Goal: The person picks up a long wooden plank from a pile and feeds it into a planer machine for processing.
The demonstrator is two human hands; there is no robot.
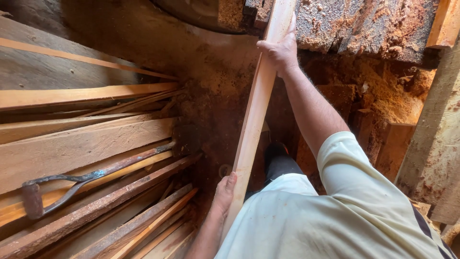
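Sawdust coats the floor (pixel 215 72) of a cramped timber shed as a person steadies a long pale plank (pixel 254 110), running from near to far through the middle of the scene. The right hand (pixel 280 50) has its fingers wrapped round the far end, apparently to guide it; the left hand (pixel 224 192) cups the near edge, fingers closed against the wood, seemingly bearing its weight. Stacked boards (pixel 81 144) fill the left, a rusty iron hook tool (pixel 91 177) lying across them.
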